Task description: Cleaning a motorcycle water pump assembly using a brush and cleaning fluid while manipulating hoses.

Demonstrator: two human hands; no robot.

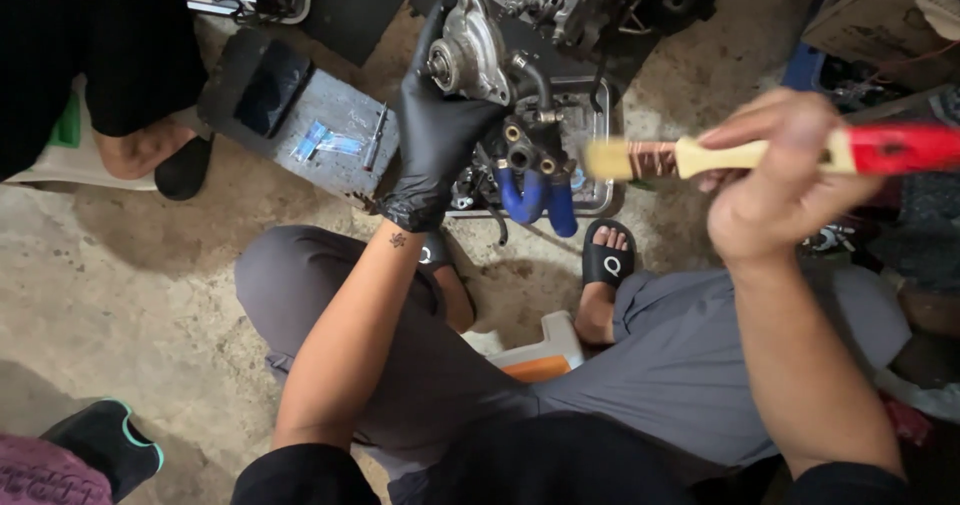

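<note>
My left hand [437,130], in a black glove, grips a grey metal engine part [470,50] with black fittings and blue hoses [535,197] hanging below it. It is held above a metal tray [597,140] on the floor. My bare right hand [775,180] holds a paintbrush [770,152] with a pale wooden handle, red end and copper-coloured ferrule. The bristles point left, close to the part's right side, apart from it.
I sit low on a white and orange stool [545,357], sandalled feet [606,265] on the concrete floor. A larger engine [575,0] lies beyond the tray. A grey board [330,135] with small tools lies left. Another person's foot [150,155] is at left.
</note>
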